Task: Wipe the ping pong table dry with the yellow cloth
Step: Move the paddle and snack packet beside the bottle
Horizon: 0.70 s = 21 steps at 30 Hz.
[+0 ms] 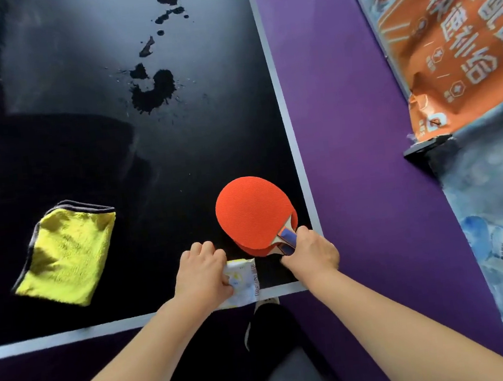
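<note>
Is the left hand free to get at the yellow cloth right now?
Probably, once it lets go: the left hand holds a white packet, but bare table lies between it and the yellow cloth.

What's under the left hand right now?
A white packet lies under the left hand at the near edge of the table. The hand covers the packet's left part, so that part cannot be seen.
</note>
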Motion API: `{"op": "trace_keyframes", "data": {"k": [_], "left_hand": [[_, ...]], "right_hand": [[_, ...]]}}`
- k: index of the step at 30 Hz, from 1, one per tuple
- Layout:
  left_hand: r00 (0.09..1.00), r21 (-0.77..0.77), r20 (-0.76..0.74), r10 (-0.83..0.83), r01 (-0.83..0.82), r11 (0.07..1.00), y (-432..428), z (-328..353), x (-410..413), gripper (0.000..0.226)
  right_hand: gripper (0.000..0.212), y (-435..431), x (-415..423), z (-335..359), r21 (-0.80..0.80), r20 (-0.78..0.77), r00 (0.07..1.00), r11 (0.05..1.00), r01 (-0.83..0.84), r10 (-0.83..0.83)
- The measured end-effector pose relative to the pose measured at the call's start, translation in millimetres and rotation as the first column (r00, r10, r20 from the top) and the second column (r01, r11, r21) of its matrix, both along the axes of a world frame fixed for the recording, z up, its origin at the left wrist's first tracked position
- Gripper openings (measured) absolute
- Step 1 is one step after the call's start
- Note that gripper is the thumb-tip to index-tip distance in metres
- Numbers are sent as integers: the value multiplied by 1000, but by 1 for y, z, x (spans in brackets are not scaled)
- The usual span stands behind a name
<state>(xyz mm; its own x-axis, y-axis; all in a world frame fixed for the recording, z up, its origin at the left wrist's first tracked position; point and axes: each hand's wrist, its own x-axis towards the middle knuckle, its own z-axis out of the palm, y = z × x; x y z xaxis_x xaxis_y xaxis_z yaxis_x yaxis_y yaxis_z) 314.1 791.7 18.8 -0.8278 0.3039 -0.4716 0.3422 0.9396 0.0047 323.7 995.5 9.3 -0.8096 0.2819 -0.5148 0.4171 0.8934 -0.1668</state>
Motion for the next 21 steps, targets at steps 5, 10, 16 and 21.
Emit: {"op": "trace_keyframes", "data": {"k": [5,10,16,21], "left_hand": [[990,77,39,135,-138,987,-3,3,3,34],[931,235,96,351,-364,901,-21,15,8,34],[864,398,109,492,-491,775,-76,33,22,18],[738,520,112,665,-614,594,-147,51,52,23]], "right_hand": [[31,0,-2,2,-13,34,999,1000,-26,27],[30,-12,1,14,-2,-9,999,999,-37,37],[32,-55,0,39,-33,-101,991,996,-87,84],[33,-130,5,62,-25,-193,962,979,-201,193]]}}
